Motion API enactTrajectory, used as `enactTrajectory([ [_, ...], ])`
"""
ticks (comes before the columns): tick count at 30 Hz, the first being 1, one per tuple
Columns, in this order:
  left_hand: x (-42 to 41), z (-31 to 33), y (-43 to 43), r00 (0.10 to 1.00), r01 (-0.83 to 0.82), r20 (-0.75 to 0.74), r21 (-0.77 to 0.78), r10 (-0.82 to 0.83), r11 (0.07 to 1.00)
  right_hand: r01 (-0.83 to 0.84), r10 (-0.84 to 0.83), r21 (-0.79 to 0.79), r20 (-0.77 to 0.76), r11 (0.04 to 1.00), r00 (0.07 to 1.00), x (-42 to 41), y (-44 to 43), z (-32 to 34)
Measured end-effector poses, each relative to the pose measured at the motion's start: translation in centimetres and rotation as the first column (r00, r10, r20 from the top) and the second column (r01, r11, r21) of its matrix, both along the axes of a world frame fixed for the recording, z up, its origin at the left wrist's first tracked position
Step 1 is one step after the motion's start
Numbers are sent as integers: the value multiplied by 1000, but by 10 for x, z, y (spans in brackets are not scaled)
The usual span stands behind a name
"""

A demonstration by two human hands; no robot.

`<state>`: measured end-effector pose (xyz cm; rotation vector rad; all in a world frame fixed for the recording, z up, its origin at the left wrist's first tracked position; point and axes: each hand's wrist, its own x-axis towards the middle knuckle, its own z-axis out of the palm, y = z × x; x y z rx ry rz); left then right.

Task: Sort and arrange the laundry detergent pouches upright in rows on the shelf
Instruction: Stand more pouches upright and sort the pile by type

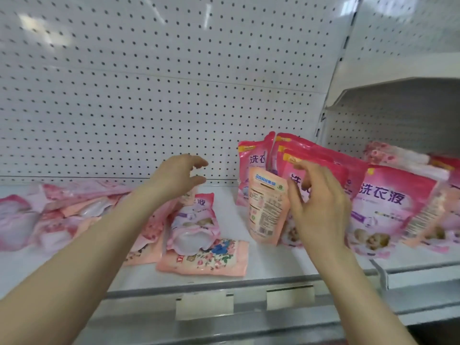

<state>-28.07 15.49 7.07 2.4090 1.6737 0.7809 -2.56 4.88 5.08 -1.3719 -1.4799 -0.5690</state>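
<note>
Pink detergent pouches stand upright in a row at the right of the white shelf. A smaller peach pouch stands in front of them, its back label facing me. My right hand hovers just right of it with fingers spread, holding nothing. My left hand hangs in the air with loosely curled fingers, above a pink pouch that lies on its side. Beneath that one a peach flowered pouch lies flat. More pouches lie in a heap at the left.
A white pegboard back wall rises behind the shelf. A second shelf bay adjoins on the right, with more pink pouches lying behind the row. Blank price-tag holders hang on the shelf's front rail.
</note>
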Motion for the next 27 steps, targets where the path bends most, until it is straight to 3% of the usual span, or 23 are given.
enactTrajectory([
  [2,-21,-9,-16,986,-90,-146,-33,85,995,-141,139,54,44,989,989,-20,-2,6],
  [5,-47,-27,-37,948,-203,-273,-125,163,971,-301,324,-234,67,925,944,-52,9,2],
  [8,-62,-47,-58,938,-222,-308,-175,161,959,-223,328,-635,52,740,943,-76,32,-17],
  [12,-71,-62,-75,921,-238,-335,-84,197,968,-80,296,-873,77,481,952,-105,77,-35],
  [15,-86,-63,-86,932,-209,-333,-177,142,962,-136,250,-933,-52,333,967,-122,100,-35],
  [19,-97,-68,-94,943,-188,-318,-266,98,945,-442,62,-876,-439,191,896,-122,114,-35],
  [21,-102,-68,-90,935,-165,-348,-249,71,954,-532,0,-826,-542,188,841,-124,114,-32],
  [23,-110,-63,-83,926,-156,-373,-239,58,958,-553,37,-795,-563,250,826,-134,107,-23],
  [25,-116,-59,-78,918,-159,-391,-229,59,960,-541,101,-756,-546,369,832,-139,102,-13],
  [27,-119,-61,-76,910,-155,-410,-183,68,971,-399,144,-750,-384,527,912,-142,93,-3],
])
